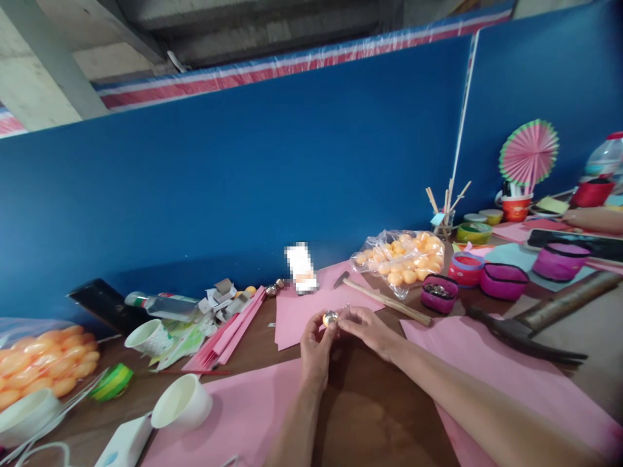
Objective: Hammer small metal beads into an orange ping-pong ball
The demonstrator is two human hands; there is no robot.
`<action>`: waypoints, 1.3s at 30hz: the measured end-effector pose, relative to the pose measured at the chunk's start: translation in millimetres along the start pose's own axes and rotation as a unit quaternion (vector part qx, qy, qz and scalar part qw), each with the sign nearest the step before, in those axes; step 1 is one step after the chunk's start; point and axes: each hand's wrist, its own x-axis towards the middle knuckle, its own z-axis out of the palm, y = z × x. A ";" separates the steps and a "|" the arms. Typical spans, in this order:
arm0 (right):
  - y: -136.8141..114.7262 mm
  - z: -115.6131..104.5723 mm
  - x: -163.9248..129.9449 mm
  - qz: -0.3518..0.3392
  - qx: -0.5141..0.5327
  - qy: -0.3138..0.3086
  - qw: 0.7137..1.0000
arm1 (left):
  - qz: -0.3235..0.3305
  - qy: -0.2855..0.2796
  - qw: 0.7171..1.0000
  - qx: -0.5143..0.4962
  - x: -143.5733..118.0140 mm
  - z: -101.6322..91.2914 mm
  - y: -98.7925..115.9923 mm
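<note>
My left hand (315, 344) and my right hand (366, 327) meet over the brown table (360, 415), fingertips together. Between them sits a small shiny round bell-like piece (330, 318), pinched by the left fingers, with the right fingers touching it from the right. Just beyond the hands lies a pink paper sheet (311, 308). A small hammer with a wooden handle (384, 299) rests across the table behind the right hand.
A bag of orange balls (403, 256) lies at the back, another bag (41, 366) at far left. Paper cups (182, 405), pink pouches (503, 280), a claw hammer (530, 331), folded pink strips (228, 337) and a pink fan (529, 152) surround the spot. A blue partition (243, 194) stands behind.
</note>
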 end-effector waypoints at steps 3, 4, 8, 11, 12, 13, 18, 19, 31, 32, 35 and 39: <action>0.7 0.2 0.4 0.001 0.002 0.002 1.000 | 0.001 -0.008 1.000 0.003 -0.9 0.7 1.7; 0.3 0.3 0.4 0.001 0.001 0.008 1.000 | 0.003 -0.006 1.000 0.005 -0.9 0.8 1.4; -4.1 1.3 -0.7 0.008 0.001 0.025 1.000 | 0.011 0.002 1.000 0.009 0.0 0.5 -2.5; -7.4 1.9 -1.4 0.014 -0.003 0.029 0.999 | 0.015 0.003 1.000 0.010 -0.1 0.6 -3.9; -7.8 1.8 -1.4 0.013 -0.008 0.033 0.999 | 0.016 0.006 1.000 0.010 -0.4 0.8 -3.8; -7.8 1.5 -1.3 0.011 -0.013 0.036 0.999 | 0.017 0.007 1.000 0.009 -0.7 1.1 -3.6; -3.6 -0.5 -0.5 0.003 -0.026 0.043 0.999 | 0.011 0.006 1.000 0.003 -1.4 2.5 -3.4; -2.1 -0.5 -0.4 0.003 -0.024 0.041 0.999 | 0.006 0.005 1.000 -0.005 -1.4 2.6 -3.7; 2.1 3.2 -0.7 -0.071 -0.119 0.018 0.990 | -0.029 -0.040 0.995 -0.086 -2.9 3.8 0.3; 0.5 3.5 -1.6 -0.081 -0.137 0.021 0.987 | -0.030 -0.039 0.995 -0.091 -2.9 3.9 1.0; -4.2 4.5 -4.1 -0.122 -0.189 0.030 0.974 | -0.040 -0.046 0.991 -0.115 -3.0 4.4 2.5; -6.3 5.3 -4.9 -0.177 -0.243 0.042 0.953 | -0.062 -0.041 0.987 -0.140 -3.4 4.8 3.1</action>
